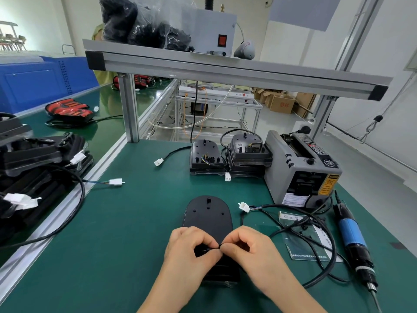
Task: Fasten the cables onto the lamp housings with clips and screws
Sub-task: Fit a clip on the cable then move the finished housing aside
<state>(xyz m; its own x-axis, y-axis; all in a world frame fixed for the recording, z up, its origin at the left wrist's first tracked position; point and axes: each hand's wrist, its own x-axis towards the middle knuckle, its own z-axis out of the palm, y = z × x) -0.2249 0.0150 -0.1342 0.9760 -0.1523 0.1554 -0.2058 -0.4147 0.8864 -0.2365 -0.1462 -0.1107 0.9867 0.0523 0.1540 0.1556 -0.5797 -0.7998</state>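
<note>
A black lamp housing (pixel 207 213) lies back-up on the green mat in front of me. Its black cable (pixel 320 224) loops off to the right and ends in a white connector (pixel 244 207). My left hand (pixel 191 249) and my right hand (pixel 248 247) meet over the near end of the housing. Both pinch a small black part, a clip or the cable end, between fingertips; which one it is stays hidden by the fingers. A blue electric screwdriver (pixel 354 240) lies at the right, tip toward me.
Two more housings with cables (pixel 206 159) (pixel 248 150) stand at the back, next to a grey tape dispenser (pixel 302 168). A clear bag of small parts (pixel 309 236) lies right of my hands. Stacked housings (pixel 33 159) fill the conveyor at left. An aluminium shelf (pixel 225 71) runs overhead.
</note>
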